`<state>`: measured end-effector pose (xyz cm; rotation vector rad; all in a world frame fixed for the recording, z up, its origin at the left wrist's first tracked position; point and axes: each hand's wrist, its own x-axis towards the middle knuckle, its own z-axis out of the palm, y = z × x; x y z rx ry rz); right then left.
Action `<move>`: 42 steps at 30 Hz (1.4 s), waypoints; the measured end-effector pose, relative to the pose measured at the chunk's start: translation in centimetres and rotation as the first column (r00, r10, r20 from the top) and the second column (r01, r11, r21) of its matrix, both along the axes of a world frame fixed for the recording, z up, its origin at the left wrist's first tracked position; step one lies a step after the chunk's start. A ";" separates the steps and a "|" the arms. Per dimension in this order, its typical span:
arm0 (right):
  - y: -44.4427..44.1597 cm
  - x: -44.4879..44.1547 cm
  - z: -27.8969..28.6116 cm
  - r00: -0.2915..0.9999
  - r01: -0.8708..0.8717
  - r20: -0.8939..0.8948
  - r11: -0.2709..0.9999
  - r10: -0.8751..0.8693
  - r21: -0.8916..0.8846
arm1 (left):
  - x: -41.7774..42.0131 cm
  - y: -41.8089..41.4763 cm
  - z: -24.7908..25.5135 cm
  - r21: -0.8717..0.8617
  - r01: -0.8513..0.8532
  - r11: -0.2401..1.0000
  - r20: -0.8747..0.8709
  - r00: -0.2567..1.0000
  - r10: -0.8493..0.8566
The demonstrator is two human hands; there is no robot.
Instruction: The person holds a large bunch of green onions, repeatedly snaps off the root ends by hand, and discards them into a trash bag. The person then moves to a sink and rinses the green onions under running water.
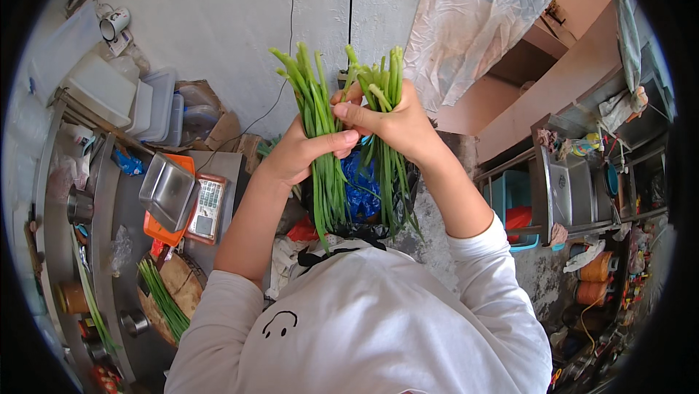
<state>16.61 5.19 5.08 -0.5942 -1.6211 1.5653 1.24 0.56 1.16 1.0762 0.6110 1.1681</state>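
My left hand (311,148) is closed around a bunch of long green stalks, garlic chives or a similar vegetable (323,186), pale stem ends up and thin leaves hanging down. Beside it, my right hand (387,115) grips a second bunch of the same greens (390,175). The fingertips of both hands meet or nearly meet between the bunches. Below them is a blue plastic bag (361,189) within black plastic. More cut greens (164,298) lie on a round wooden chopping board (183,279) at the lower left.
On the left metal counter (123,203) stand a steel tray (169,192), an orange plastic container (164,236) and a weighing scale (207,208). Clear plastic tubs (158,104) are stacked behind. A metal sink (573,189) stands at the right, with a teal tub (516,192) beneath. The wall is ahead.
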 end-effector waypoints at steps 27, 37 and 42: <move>2.4 3.1 -0.2 0.963 0.199 0.169 0.976 -0.211 0.085 | -1.8 4.2 -4.6 -0.185 -0.175 0.967 -0.724 0.690 -0.013; 1.7 3.7 0.4 0.995 0.080 0.073 0.993 -0.074 -0.084 | -0.2 1.4 0.2 0.266 -0.186 0.946 -0.372 0.885 0.279; 0.6 2.9 0.6 0.995 0.095 0.031 0.992 -0.092 -0.079 | -0.5 1.2 -0.2 0.325 -0.114 0.939 -0.347 0.909 0.230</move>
